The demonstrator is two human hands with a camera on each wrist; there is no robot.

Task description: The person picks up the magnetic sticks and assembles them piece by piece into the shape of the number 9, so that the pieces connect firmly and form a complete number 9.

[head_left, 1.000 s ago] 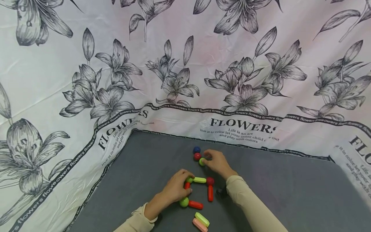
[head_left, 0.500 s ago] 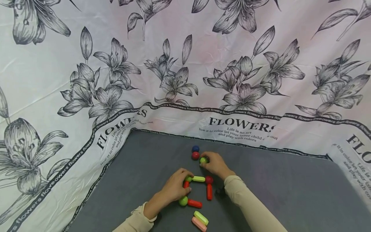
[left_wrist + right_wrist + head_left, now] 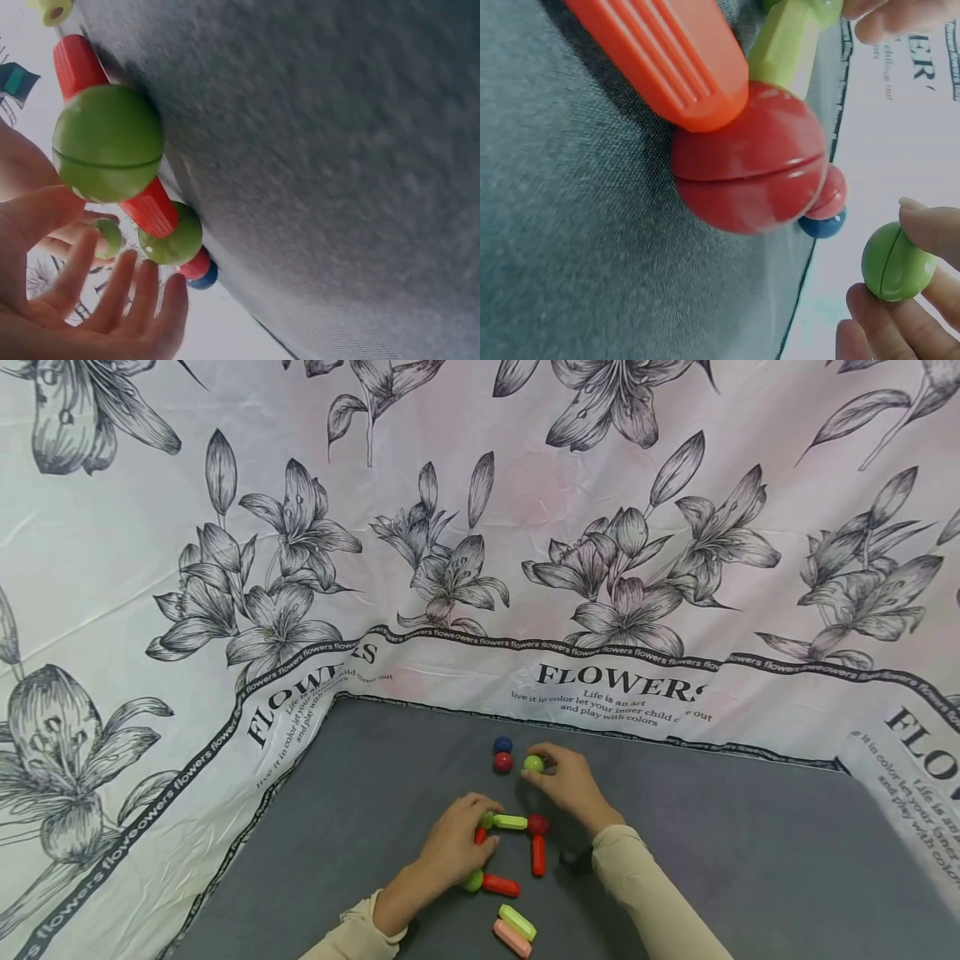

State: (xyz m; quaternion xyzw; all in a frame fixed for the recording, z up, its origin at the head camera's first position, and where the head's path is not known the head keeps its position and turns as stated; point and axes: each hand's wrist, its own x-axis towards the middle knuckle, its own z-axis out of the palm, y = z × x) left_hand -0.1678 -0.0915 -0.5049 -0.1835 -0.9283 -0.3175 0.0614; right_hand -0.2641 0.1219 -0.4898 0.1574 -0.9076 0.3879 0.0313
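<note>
My right hand (image 3: pixel 573 781) pinches a green ball (image 3: pixel 534 763) between thumb and fingers, raised off the table in the right wrist view. My left hand (image 3: pixel 456 842) rests beside the left side of a frame of balls and sticks, its fingers relaxed and apart in the left wrist view. Along that side, a red stick (image 3: pixel 150 208) joins two green balls, the nearer green ball (image 3: pixel 107 142) close to my thumb. A yellow-green stick (image 3: pixel 511 822) runs to a red ball (image 3: pixel 537 824), from which another red stick (image 3: pixel 538 857) extends. One more red stick (image 3: pixel 501 885) leaves the near green ball.
A blue ball (image 3: pixel 502 744) and a loose red ball (image 3: pixel 502 762) sit together farther back. Nearer the front lie a loose yellow-green stick (image 3: pixel 517 922) and a pink stick (image 3: pixel 512 938). A flower-printed cloth (image 3: pixel 450 677) borders the grey table (image 3: pixel 720 835).
My right hand has lifted the green ball from beside the loose red ball and moved it slightly right. The left hand stays nearly in place by the frame.
</note>
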